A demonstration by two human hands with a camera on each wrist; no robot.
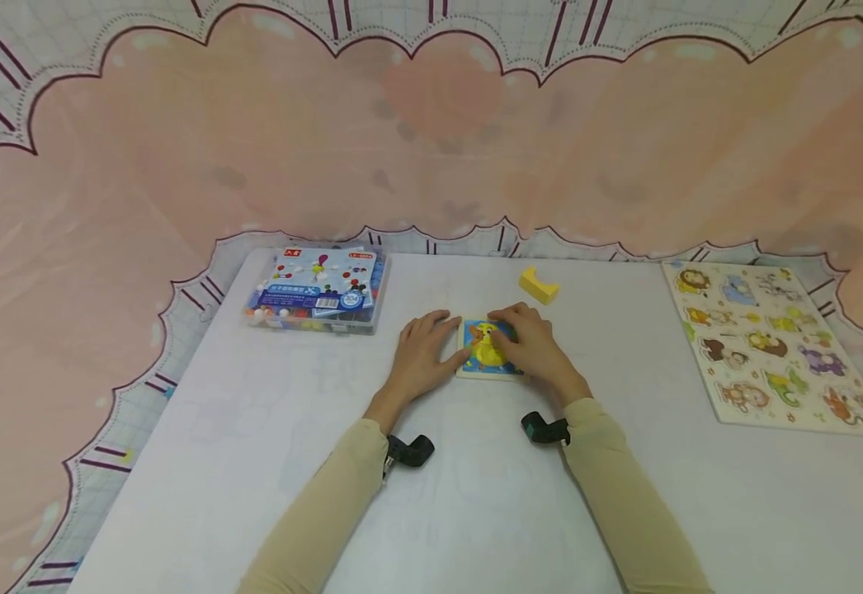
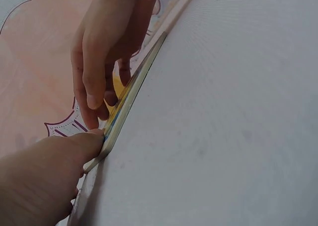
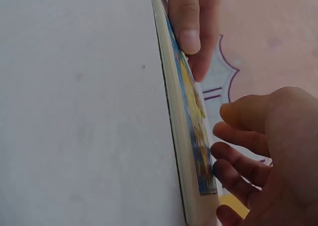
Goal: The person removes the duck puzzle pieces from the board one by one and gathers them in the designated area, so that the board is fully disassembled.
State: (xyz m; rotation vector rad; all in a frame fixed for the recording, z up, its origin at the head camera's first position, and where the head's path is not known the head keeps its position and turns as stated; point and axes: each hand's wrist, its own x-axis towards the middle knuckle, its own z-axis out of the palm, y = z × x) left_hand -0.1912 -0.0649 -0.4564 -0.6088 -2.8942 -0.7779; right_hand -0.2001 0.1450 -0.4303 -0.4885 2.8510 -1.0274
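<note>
A small square wooden puzzle board [image 1: 492, 369] with a yellow duck on blue lies flat on the white table. My left hand [image 1: 426, 355] is at its left side, thumb [image 3: 190, 39] resting on the board's edge and the forefinger near the far left corner. Over the board's right part is my right hand [image 1: 539, 351], its fingers bent loosely and spread. In the right wrist view, that hand's thumb [image 3: 246, 113] stands apart from the duck picture [image 3: 191, 104], while some fingertips come close to the board's far edge. Neither hand lifts the board.
Behind the right hand lies a yellow arch-shaped block [image 1: 539, 286]. A clear plastic case [image 1: 318, 289] of small coloured parts stands at the back left. On the right is a large animal puzzle board [image 1: 773, 346]. A patterned pink cloth [image 1: 431, 157] hangs behind the table.
</note>
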